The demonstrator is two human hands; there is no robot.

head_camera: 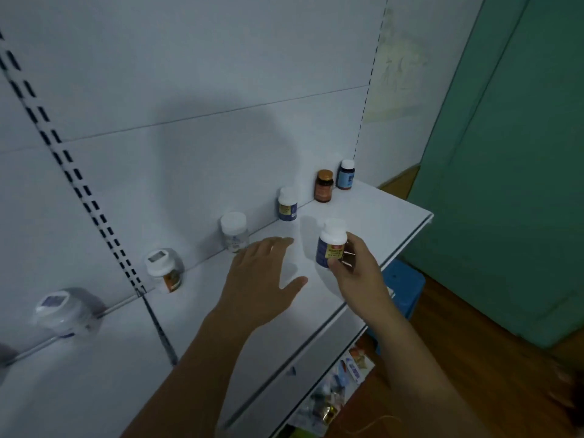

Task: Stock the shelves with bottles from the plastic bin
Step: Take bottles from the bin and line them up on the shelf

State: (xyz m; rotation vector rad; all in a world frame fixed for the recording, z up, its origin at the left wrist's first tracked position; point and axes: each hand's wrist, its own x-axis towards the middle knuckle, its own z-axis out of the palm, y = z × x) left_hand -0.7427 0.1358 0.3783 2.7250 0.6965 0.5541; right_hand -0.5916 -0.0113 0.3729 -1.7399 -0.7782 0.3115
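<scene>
My right hand (357, 273) grips a dark blue bottle with a white cap and a yellow label (331, 245), upright just above the white shelf (379, 216). My left hand (259, 276) hovers flat over the shelf with fingers spread, holding nothing. Along the back wall stands a row of bottles: a blue one with a white cap (345, 174), a brown one with an orange cap (324, 186), a dark blue one (287, 204), a clear one (234, 231), an orange-labelled one (164, 269) and a wide white one (63, 312).
The shelf's front edge (316, 339) runs diagonally below my arms. Under it lies a bin of mixed packets and bottles (335, 390). A blue plastic stool (401, 286) stands right of the shelf on a wooden floor, beside a green wall (505, 184).
</scene>
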